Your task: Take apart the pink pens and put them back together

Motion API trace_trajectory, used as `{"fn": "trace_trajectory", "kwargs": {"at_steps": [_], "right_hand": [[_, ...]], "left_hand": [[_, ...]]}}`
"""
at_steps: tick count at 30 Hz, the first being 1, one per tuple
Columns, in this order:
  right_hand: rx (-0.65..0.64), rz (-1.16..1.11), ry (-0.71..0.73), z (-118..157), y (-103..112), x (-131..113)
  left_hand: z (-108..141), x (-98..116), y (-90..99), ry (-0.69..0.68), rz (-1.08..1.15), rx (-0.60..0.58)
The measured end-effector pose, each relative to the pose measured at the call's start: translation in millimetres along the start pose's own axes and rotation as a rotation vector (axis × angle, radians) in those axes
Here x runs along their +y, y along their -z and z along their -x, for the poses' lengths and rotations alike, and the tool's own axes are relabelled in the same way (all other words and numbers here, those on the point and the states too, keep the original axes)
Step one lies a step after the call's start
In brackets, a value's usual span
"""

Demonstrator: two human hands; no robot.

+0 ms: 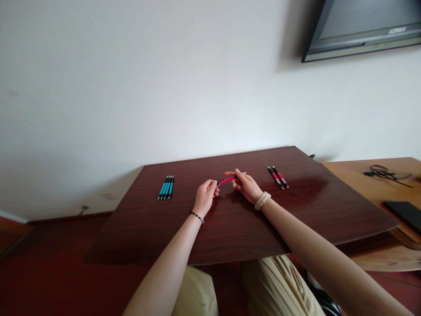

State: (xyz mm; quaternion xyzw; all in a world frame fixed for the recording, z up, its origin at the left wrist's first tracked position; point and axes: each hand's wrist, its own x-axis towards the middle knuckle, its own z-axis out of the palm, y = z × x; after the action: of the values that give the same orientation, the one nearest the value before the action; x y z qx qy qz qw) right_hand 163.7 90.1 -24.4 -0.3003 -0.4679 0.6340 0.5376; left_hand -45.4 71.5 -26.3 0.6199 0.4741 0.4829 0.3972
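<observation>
A pink and black pen is held slantwise above the middle of the table, between my two hands. My left hand pinches its lower left end between thumb and fingers. At the other end, my right hand closes thumb and fingers around the black part, and the light tip sticks out past them. To the right lie two pink and black pens, side by side. Several turquoise and black pens rest in a neat row on the left.
The dark brown table stands against a white wall. On its right, a lighter wooden table carries a coiled black cable and a flat black object. A television hangs at the upper right.
</observation>
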Motion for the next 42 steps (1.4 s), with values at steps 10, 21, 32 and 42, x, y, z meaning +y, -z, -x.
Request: {"fn": "trace_trajectory", "kwargs": {"at_steps": [10, 21, 32, 42], "right_hand": [[0.054, -0.027, 0.049, -3.4, 3.4, 2.0], [0.085, -0.017, 0.052, -2.6, 3.9, 2.1], [0.057, 0.005, 0.022, -0.5, 1.1, -0.8], [0.046, 0.024, 0.004, -0.7, 1.0, 0.6]], "left_hand": [[-5.4, -0.6, 0.4, 0.047, 0.170, 0.105], [-0.1, 1.7, -0.2, 0.005, 0.134, 0.086], [-1.3, -5.9, -0.1, -0.010, 0.124, 0.104], [1.2, -2.5, -1.1, -0.011, 0.144, 0.092]]}}
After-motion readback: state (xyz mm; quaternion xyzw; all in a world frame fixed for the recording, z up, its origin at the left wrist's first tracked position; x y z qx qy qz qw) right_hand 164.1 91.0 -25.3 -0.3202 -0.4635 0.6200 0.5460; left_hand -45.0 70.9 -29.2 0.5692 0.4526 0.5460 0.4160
